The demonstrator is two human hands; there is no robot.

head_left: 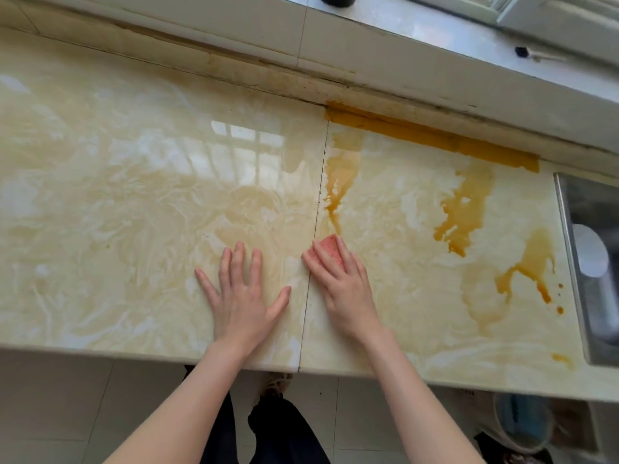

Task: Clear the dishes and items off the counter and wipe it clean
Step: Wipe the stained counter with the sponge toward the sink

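Note:
A cream marble counter (117,195) fills the view, with no dishes on it. Orange-brown liquid (464,212) is spilled over its right half in streaks and pools, and a thick band runs along the back edge (435,137). My right hand (341,286) presses flat on a small pink sponge (330,249), which shows between my fingers just right of the counter's seam. My left hand (241,293) lies flat on the counter left of the seam, fingers spread, holding nothing.
A steel sink (589,262) is set into the counter at the far right, with a white object inside. A window sill (435,28) runs behind the counter, with a dark container at its top edge. A bucket (522,426) stands on the floor at lower right.

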